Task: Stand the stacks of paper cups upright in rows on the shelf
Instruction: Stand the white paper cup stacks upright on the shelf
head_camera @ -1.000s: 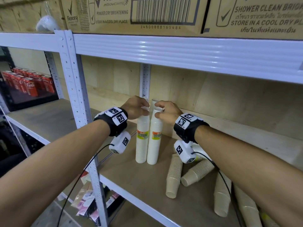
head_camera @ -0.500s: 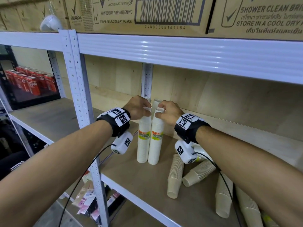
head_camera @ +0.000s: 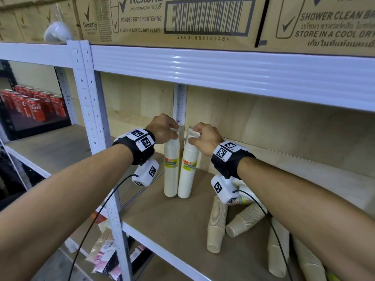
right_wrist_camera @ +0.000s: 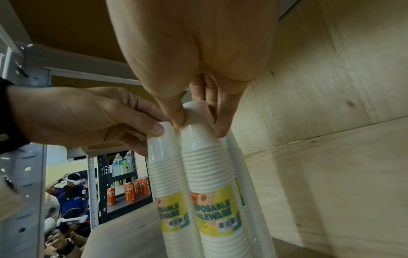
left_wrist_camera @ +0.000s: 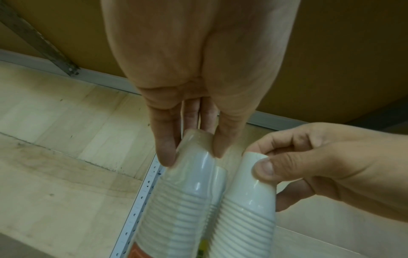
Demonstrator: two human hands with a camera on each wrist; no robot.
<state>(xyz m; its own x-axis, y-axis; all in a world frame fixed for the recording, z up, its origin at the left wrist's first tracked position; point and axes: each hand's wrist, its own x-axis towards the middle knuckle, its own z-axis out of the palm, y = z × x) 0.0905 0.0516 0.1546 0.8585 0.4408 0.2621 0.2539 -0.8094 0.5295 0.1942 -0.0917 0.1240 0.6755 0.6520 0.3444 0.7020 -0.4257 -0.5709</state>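
Two white wrapped cup stacks stand upright side by side on the wooden shelf (head_camera: 154, 216). My left hand (head_camera: 172, 130) pinches the top of the left stack (head_camera: 171, 171) between thumb and fingers; the left wrist view shows the same pinch on that stack (left_wrist_camera: 176, 209). My right hand (head_camera: 194, 136) pinches the top of the right stack (head_camera: 187, 173), whose label (right_wrist_camera: 212, 214) reads "disposable tableware". A third white stack (head_camera: 190, 128) stands just behind them, mostly hidden. Several brown cup stacks (head_camera: 217, 222) lie tumbled on the shelf to the right.
A white steel upright (head_camera: 97, 151) borders the bay on the left, and the upper shelf beam (head_camera: 223, 69) with cardboard boxes (head_camera: 182, 19) hangs low overhead. Red cola cans (head_camera: 36, 106) stand in the neighbouring rack. Another white stack (head_camera: 246, 194) lies under my right wrist.
Both hands stay pinched on the tops of the two upright white stacks, and the stacks stand where they were. Only the head view has shifted slightly.
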